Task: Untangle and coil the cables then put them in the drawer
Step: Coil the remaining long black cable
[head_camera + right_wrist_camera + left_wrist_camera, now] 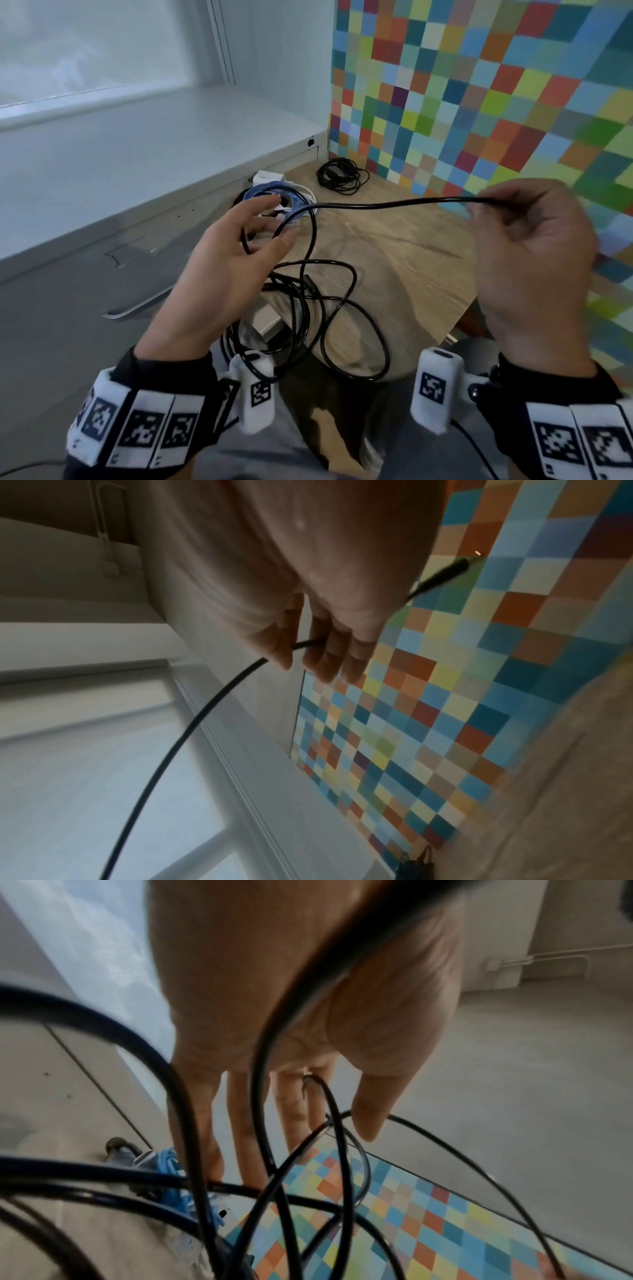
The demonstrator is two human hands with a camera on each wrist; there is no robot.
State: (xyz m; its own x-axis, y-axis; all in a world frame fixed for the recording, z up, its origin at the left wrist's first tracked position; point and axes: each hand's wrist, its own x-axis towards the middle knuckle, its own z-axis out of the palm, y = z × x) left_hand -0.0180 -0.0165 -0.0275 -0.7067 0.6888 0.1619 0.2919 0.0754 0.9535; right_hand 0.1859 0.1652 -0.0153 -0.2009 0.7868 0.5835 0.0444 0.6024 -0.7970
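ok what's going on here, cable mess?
A person is untangling a black cable over a wooden table. The right hand pinches it near one end; the left hand is open with a loop across its fingers. The rest is still tangled. A blue cable and another black bundle lie further back.

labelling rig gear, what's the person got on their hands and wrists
Bare left hand and right hand, no gloves. Each wrist wears a black band with white square tags bearing black block codes, plus a white padded camera mount, also coded.
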